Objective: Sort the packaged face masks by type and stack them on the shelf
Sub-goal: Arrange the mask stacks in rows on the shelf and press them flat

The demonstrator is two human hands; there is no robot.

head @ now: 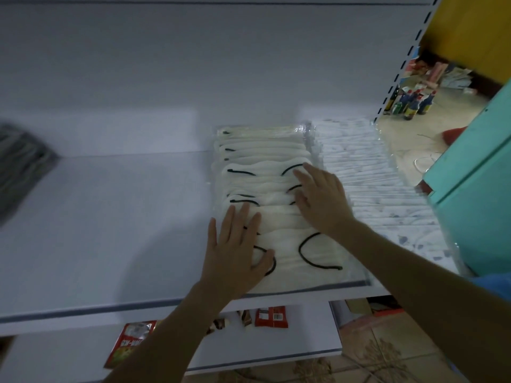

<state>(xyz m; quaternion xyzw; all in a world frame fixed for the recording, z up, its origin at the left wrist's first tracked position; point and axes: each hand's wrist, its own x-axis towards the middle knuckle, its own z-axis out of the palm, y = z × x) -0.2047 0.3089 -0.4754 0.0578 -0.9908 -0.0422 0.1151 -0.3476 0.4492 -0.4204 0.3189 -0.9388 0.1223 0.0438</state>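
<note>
While left hand (235, 251) and right hand (322, 201) press flat, fingers straight, the cream mask pack (262, 164) lies under them on the shelf (110, 230)
Left fingers on its near-left part, right fingers mid-right

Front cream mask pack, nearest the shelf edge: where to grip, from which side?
Likely the near edge of the front cream mask pack, pinched from the shelf front. It lies flat, the white mask row crowds its right, packs behind abut it; left hand rests flat on it.
</note>
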